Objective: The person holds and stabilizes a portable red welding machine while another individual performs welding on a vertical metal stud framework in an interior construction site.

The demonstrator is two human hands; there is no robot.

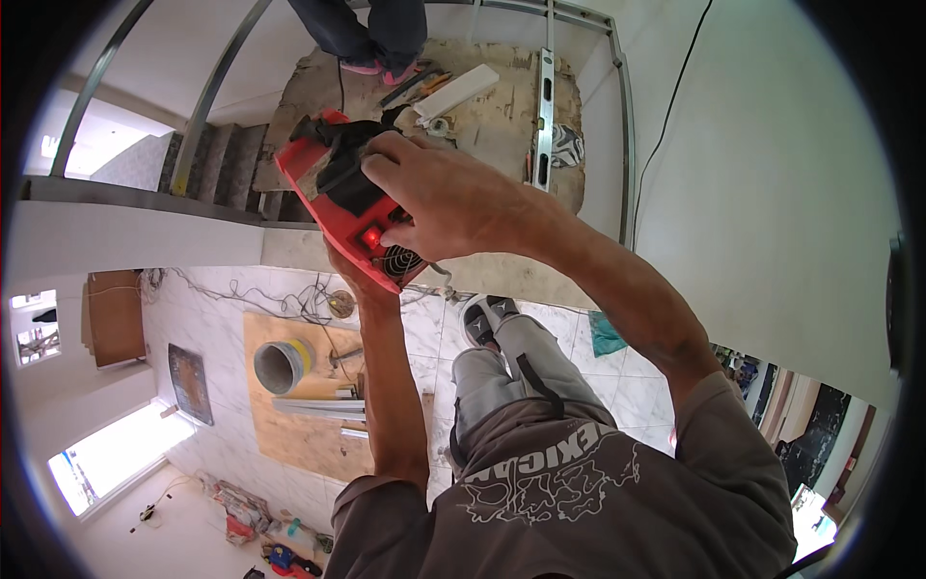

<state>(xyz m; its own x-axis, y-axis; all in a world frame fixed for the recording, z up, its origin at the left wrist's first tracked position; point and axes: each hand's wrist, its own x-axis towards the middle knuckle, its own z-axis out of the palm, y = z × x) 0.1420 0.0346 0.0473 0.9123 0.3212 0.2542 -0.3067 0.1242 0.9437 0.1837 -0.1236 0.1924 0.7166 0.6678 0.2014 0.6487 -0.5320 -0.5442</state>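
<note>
A red machine (345, 227), which looks like a small portable welder, is held up in front of me at a tilt. A round fan grille (401, 261) and a glowing red switch (372, 236) show at its near end. My left hand (359, 277) grips it from below, with most of the fingers hidden behind the casing. Across its top reaches my right hand (439, 193), thumb beside the lit switch and fingers bent over black strap-like material (352, 174). How firmly these fingers grip is partly hidden.
Beyond the machine, a worn board platform (502, 207) carries a spirit level (546, 116), a white strip (461, 92) and hand tools. Another person's legs (381, 34) stand at its far edge. Metal railings (217, 92) border stairs. A bucket (280, 365) and cables lie lower left.
</note>
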